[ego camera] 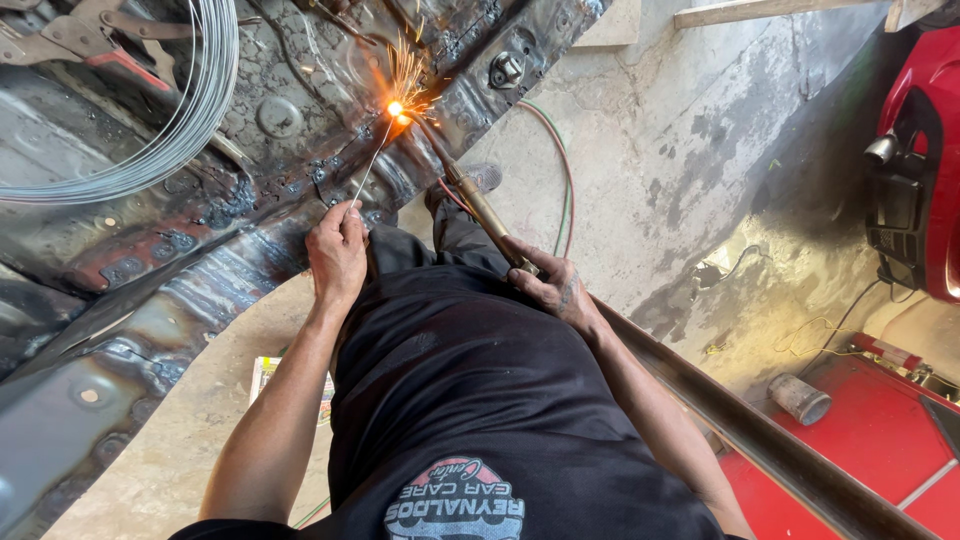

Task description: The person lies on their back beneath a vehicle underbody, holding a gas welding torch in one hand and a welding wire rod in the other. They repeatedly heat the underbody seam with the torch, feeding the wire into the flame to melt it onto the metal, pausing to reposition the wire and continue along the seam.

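Observation:
My left hand (337,252) pinches a thin metal filler rod (368,170) that slants up to a glowing orange spot (396,108) on the dark, scorched car floor panel (300,110), where sparks fly. A brass gas torch (470,195) is gripped in my right hand (552,285). Its tip meets the same glowing spot. Red and green hoses (566,190) trail from the torch across the concrete floor. My black shirt and dark trousers fill the lower middle of the view.
A coil of bare wire (165,130) and locking pliers (95,40) sit on the panel at upper left. A long steel bar (760,440) runs to the lower right. A red car body (925,160) stands at right, a small can (800,398) below it.

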Demonstrator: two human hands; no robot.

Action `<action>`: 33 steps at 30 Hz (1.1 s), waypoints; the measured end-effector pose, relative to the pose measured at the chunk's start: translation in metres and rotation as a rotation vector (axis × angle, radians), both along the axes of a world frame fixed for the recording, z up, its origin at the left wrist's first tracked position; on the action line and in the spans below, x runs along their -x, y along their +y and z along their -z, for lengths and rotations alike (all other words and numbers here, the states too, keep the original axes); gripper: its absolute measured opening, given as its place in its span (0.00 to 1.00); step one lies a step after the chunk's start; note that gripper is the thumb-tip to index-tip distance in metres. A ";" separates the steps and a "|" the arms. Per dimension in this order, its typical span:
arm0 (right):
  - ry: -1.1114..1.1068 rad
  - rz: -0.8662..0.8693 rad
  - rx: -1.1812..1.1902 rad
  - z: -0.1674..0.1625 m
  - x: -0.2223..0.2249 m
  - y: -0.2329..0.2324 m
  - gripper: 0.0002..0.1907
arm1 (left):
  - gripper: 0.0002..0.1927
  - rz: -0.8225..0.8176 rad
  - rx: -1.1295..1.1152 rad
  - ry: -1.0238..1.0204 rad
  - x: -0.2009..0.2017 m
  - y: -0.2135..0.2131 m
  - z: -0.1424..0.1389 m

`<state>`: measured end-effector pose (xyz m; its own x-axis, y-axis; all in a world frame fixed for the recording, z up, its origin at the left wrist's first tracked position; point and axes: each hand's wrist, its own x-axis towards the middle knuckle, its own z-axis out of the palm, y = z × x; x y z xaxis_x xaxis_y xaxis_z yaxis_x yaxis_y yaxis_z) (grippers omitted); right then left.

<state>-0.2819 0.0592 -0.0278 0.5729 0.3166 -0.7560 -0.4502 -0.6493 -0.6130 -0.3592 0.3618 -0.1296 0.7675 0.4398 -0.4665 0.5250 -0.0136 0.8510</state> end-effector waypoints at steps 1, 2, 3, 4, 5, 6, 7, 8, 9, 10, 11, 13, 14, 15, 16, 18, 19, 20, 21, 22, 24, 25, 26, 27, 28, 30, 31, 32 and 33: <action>-0.021 -0.012 -0.016 0.001 0.000 0.000 0.29 | 0.14 0.001 -0.001 0.003 0.000 0.000 0.000; -0.013 -0.011 0.001 0.001 0.000 -0.001 0.29 | 0.14 0.003 -0.001 0.007 0.000 0.000 0.000; -0.007 -0.012 0.018 0.001 0.000 -0.001 0.29 | 0.14 0.004 -0.002 0.009 0.000 0.000 0.000; -0.001 -0.013 0.034 0.001 0.000 -0.001 0.29 | 0.14 0.007 -0.009 0.009 0.000 0.001 0.000; -0.010 -0.015 0.017 0.001 0.000 -0.001 0.29 | 0.14 0.010 -0.017 0.008 0.000 0.001 0.000; -0.020 -0.017 0.000 0.001 0.001 -0.001 0.29 | 0.14 0.013 -0.024 0.007 0.000 0.001 0.000; -0.029 -0.020 -0.017 0.001 0.001 0.000 0.29 | 0.14 0.012 -0.020 0.012 0.000 0.001 0.000; -0.019 -0.014 -0.007 0.001 0.001 0.000 0.29 | 0.14 0.011 -0.016 0.016 -0.001 0.001 0.000; -0.009 -0.008 0.003 0.000 0.001 0.000 0.29 | 0.14 0.010 -0.013 0.021 -0.001 0.001 0.000; 0.002 -0.002 0.013 0.000 0.001 0.000 0.29 | 0.14 0.005 -0.006 0.017 -0.001 0.001 -0.001; -0.010 -0.007 0.005 -0.001 0.000 0.001 0.29 | 0.14 -0.001 0.000 0.012 -0.001 0.001 -0.001; -0.027 -0.019 -0.009 -0.002 0.000 0.001 0.28 | 0.14 -0.002 -0.002 0.014 -0.001 0.000 -0.001; -0.004 -0.007 0.007 -0.002 -0.001 0.001 0.29 | 0.14 0.004 -0.011 0.017 -0.001 0.001 -0.002; 0.018 0.004 0.023 -0.002 -0.001 0.001 0.29 | 0.14 0.009 -0.021 0.019 -0.002 0.001 -0.002; 0.042 0.015 0.039 -0.002 -0.001 0.001 0.30 | 0.14 0.010 -0.029 0.010 -0.002 0.001 -0.002; 0.054 0.011 0.069 -0.002 -0.001 0.001 0.30 | 0.13 0.013 -0.045 -0.009 -0.003 0.000 -0.002; 0.061 0.008 0.083 -0.001 -0.001 0.001 0.30 | 0.13 0.016 -0.044 -0.005 -0.003 0.000 -0.002; 0.032 0.002 0.059 -0.001 0.000 0.001 0.30 | 0.13 0.019 -0.042 -0.001 -0.003 0.000 -0.002; 0.003 -0.004 0.035 0.000 0.000 0.001 0.29 | 0.13 0.022 -0.040 0.003 -0.003 0.000 -0.002; -0.026 -0.010 0.011 0.001 0.000 0.000 0.29 | 0.13 0.022 -0.043 -0.006 -0.004 0.000 -0.002; -0.061 -0.022 -0.030 0.001 0.000 0.000 0.28 | 0.13 0.021 -0.049 -0.023 -0.004 0.000 -0.002; -0.078 -0.027 -0.051 0.001 0.000 0.000 0.28 | 0.14 0.020 -0.047 -0.014 -0.003 0.000 -0.002; -0.056 -0.023 -0.029 0.000 0.000 0.000 0.28 | 0.14 0.020 -0.046 -0.005 -0.003 0.000 -0.002; -0.034 -0.018 -0.008 0.000 0.000 0.001 0.29 | 0.14 0.019 -0.045 0.004 -0.003 0.000 -0.002; -0.012 -0.013 0.014 -0.001 0.000 0.000 0.29 | 0.14 0.021 -0.045 0.005 -0.003 0.000 -0.003; -0.014 0.000 -0.015 -0.001 0.000 0.001 0.29 | 0.14 0.025 -0.044 0.007 -0.003 0.000 -0.003; -0.012 0.007 -0.029 -0.002 0.000 0.002 0.29 | 0.14 0.025 -0.042 0.012 -0.003 0.000 -0.003; 0.002 0.009 -0.006 -0.003 -0.001 0.002 0.29 | 0.14 0.025 -0.040 0.014 -0.003 0.000 -0.003; 0.015 0.011 0.016 -0.003 -0.001 0.002 0.29 | 0.14 0.024 -0.039 0.015 -0.004 0.000 -0.003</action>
